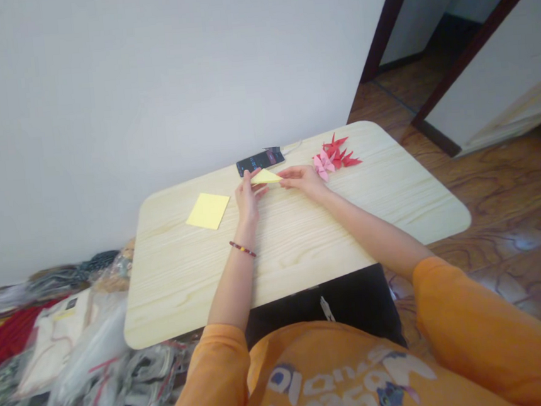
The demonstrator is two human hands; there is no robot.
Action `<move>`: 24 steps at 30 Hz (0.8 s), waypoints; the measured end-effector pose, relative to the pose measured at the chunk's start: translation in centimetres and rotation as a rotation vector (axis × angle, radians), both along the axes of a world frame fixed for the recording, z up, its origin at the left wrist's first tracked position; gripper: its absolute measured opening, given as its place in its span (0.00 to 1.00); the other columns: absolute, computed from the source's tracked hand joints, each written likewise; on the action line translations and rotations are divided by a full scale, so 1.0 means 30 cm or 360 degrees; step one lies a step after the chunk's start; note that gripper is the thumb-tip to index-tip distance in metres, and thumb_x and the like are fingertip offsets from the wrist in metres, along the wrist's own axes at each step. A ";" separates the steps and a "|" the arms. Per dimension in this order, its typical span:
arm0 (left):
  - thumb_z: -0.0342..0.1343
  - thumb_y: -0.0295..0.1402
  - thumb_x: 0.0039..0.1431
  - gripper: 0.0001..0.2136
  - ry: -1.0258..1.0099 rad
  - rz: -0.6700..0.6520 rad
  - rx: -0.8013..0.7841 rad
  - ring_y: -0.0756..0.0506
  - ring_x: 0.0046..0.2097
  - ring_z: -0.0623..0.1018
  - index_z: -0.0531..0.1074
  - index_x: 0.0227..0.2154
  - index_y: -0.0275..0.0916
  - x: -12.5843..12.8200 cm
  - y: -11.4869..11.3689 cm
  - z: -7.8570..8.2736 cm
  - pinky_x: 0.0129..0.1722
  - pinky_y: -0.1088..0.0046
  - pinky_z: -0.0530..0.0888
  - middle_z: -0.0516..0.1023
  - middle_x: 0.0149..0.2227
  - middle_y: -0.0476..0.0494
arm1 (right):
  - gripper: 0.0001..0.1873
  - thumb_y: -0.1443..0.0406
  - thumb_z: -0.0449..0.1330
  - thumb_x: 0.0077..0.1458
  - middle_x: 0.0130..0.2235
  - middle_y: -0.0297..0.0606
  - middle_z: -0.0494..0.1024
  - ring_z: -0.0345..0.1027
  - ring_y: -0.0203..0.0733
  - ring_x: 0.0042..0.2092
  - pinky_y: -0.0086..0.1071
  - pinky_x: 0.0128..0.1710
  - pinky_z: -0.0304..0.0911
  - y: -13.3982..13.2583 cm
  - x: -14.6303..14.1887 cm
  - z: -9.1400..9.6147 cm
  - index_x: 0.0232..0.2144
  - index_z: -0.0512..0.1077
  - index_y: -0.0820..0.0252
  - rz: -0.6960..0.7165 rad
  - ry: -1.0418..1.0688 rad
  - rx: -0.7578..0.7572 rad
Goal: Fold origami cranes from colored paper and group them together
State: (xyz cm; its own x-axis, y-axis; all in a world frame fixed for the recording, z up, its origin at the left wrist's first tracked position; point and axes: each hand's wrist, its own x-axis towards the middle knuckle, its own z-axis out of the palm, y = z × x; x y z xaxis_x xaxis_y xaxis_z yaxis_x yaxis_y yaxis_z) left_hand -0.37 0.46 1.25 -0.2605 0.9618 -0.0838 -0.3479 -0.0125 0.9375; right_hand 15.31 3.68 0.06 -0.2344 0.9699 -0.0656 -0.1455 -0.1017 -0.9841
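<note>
A folded triangle of yellow paper [266, 177] is held above the pale wood-grain table [187, 280], pinched between my left hand [247, 198] and my right hand [303, 181]. My left wrist wears a beaded bracelet [243, 249]. To the left of my left hand lies a flat square of the same yellow paper [207, 211]. A black smartphone [260, 161] rests just beyond my hands, its screen lit. Past my right hand sits a small cluster of red and pink origami cranes [331, 158].
The table's far side stands against a white wall [147, 94]. Plastic bags and fabric [75, 346] are heaped beyond its left edge. A wooden floor [502, 201] spreads to the right, with a dark-framed doorway [445, 30] at the top right.
</note>
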 end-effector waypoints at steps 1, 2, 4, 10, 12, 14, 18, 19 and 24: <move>0.57 0.49 0.53 0.19 0.0050 -0.0031 0.0039 0.47 0.36 0.77 0.78 0.37 0.38 0.003 0.001 0.000 0.33 0.72 0.75 0.78 0.42 0.38 | 0.15 0.68 0.70 0.35 0.28 0.35 0.78 0.69 0.33 0.29 0.28 0.32 0.65 0.000 0.000 0.000 0.31 0.76 0.62 -0.0006 0.0060 -0.0053; 0.59 0.49 0.51 0.20 0.0116 -0.0060 0.0084 0.47 0.37 0.78 0.78 0.39 0.39 0.005 0.002 -0.002 0.33 0.72 0.75 0.78 0.43 0.39 | 0.15 0.67 0.70 0.36 0.28 0.35 0.79 0.69 0.32 0.29 0.28 0.33 0.65 0.000 0.001 0.001 0.31 0.76 0.62 -0.0009 0.0120 -0.0095; 0.63 0.47 0.46 0.23 0.0269 -0.0099 0.0181 0.47 0.39 0.78 0.76 0.43 0.41 0.009 0.006 -0.009 0.34 0.73 0.76 0.78 0.43 0.41 | 0.13 0.67 0.70 0.37 0.29 0.35 0.79 0.70 0.31 0.30 0.27 0.33 0.65 -0.001 0.004 0.004 0.31 0.76 0.61 0.0005 0.0224 -0.0167; 0.64 0.44 0.45 0.21 0.0593 -0.0016 0.0374 0.48 0.37 0.77 0.76 0.42 0.40 0.010 0.009 -0.026 0.31 0.76 0.76 0.78 0.45 0.41 | 0.09 0.68 0.68 0.42 0.32 0.37 0.80 0.71 0.31 0.32 0.25 0.33 0.65 -0.002 0.014 0.014 0.31 0.77 0.61 0.0087 0.0384 -0.0334; 0.64 0.43 0.47 0.19 0.0641 0.0005 0.0390 0.48 0.37 0.77 0.77 0.40 0.39 0.010 0.006 -0.024 0.31 0.76 0.75 0.77 0.47 0.40 | 0.06 0.68 0.66 0.45 0.32 0.37 0.80 0.71 0.31 0.31 0.24 0.32 0.64 -0.004 0.015 0.018 0.31 0.77 0.61 0.0102 0.0422 -0.0360; 0.63 0.42 0.47 0.18 0.0675 0.0019 0.0405 0.48 0.38 0.77 0.77 0.40 0.40 0.010 0.003 -0.021 0.31 0.76 0.75 0.76 0.50 0.40 | 0.03 0.69 0.64 0.48 0.31 0.37 0.80 0.71 0.31 0.31 0.24 0.31 0.64 -0.006 0.015 0.023 0.30 0.77 0.61 0.0096 0.0457 -0.0387; 0.64 0.39 0.48 0.20 0.0734 0.0044 0.0440 0.48 0.39 0.77 0.74 0.45 0.41 0.013 -0.002 -0.016 0.32 0.76 0.75 0.74 0.52 0.39 | 0.05 0.69 0.59 0.54 0.30 0.36 0.80 0.71 0.31 0.30 0.23 0.29 0.64 -0.008 0.010 0.036 0.28 0.75 0.62 0.0027 0.0488 -0.0462; 0.64 0.37 0.48 0.21 0.0751 0.0046 0.0450 0.48 0.39 0.77 0.73 0.47 0.41 0.013 -0.003 -0.015 0.33 0.76 0.75 0.74 0.52 0.38 | 0.06 0.69 0.58 0.55 0.29 0.36 0.80 0.71 0.30 0.29 0.23 0.29 0.64 -0.008 0.009 0.039 0.27 0.75 0.62 0.0003 0.0495 -0.0476; 0.63 0.33 0.48 0.20 0.0895 0.0006 0.0502 0.47 0.42 0.77 0.73 0.47 0.41 0.012 -0.008 -0.014 0.36 0.74 0.75 0.75 0.51 0.39 | 0.07 0.69 0.58 0.56 0.26 0.34 0.78 0.70 0.30 0.28 0.24 0.29 0.63 -0.007 0.006 0.049 0.26 0.73 0.61 -0.0109 0.0529 -0.0533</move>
State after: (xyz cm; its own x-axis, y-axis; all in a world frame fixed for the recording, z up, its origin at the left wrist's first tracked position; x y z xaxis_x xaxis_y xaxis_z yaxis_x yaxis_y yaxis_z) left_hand -0.01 0.23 0.85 -0.1859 0.9168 0.3534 0.1960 -0.3179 0.9277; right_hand 15.50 3.49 1.54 -0.2318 0.9221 -0.3097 -0.4643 -0.3847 -0.7978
